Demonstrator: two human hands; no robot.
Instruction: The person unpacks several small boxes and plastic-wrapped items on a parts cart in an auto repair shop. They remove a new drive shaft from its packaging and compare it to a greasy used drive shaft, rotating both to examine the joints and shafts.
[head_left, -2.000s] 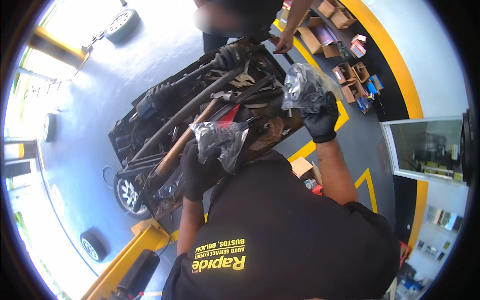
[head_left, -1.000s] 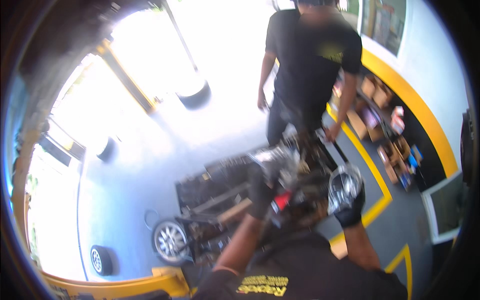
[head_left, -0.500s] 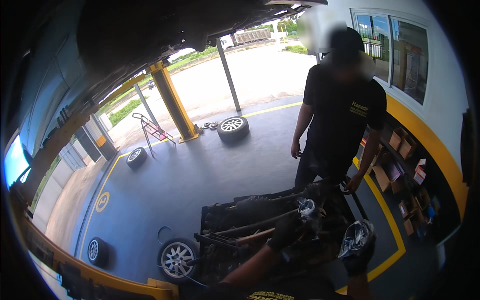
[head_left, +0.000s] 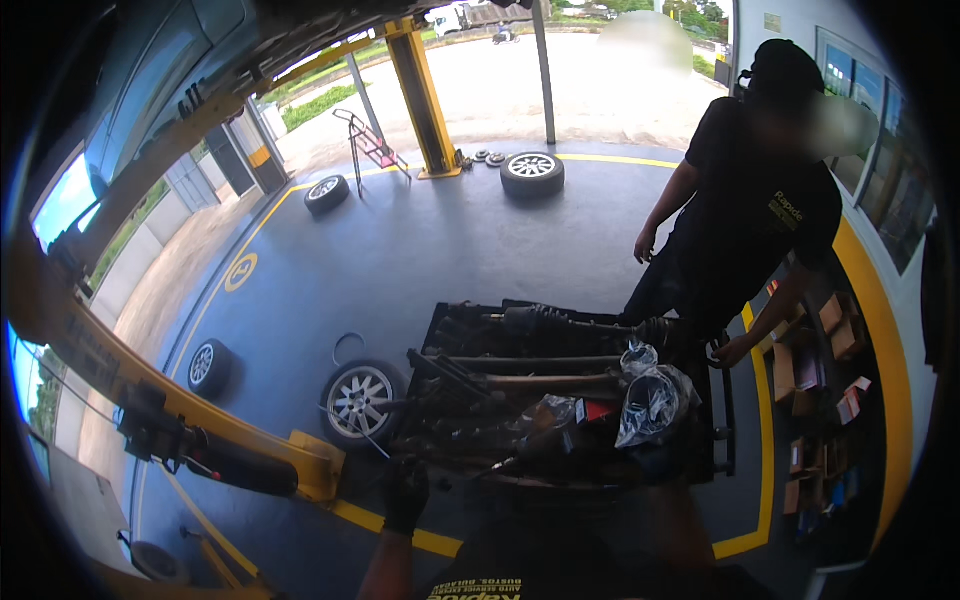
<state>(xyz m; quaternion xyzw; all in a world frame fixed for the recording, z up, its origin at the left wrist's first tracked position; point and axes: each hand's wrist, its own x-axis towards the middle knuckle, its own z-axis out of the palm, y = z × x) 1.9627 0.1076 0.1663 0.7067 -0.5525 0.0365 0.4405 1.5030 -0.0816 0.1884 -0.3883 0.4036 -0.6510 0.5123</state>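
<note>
My right hand [head_left: 657, 464], in a dark glove, is at the near right of a black cart loaded with long metal car parts. It is closed on a clear plastic bag [head_left: 655, 408], whose contents I cannot make out. A second crumpled piece of clear plastic [head_left: 638, 358] lies just beyond it. My left hand [head_left: 405, 492], also in a black glove, is off the cart's near left corner, close to a wheel [head_left: 360, 402]. Its fingers blend into the dark background. Drive shafts [head_left: 545, 322] and long bars [head_left: 550, 381] lie across the cart, with a red piece [head_left: 597, 411] among them.
A co-worker [head_left: 765, 190] in black stands at the cart's far right, one hand [head_left: 733, 351] at its edge. More wheels [head_left: 532, 175] lie on the grey floor. A yellow lift post [head_left: 422, 100] rises behind; a yellow lift arm [head_left: 230, 450] crosses at left. Cardboard boxes [head_left: 840, 325] line the right wall.
My left hand has moved from over the cart's parts to its near left corner. My right hand, with the plastic bag, has come inward over the cart. The view has turned rightward.
</note>
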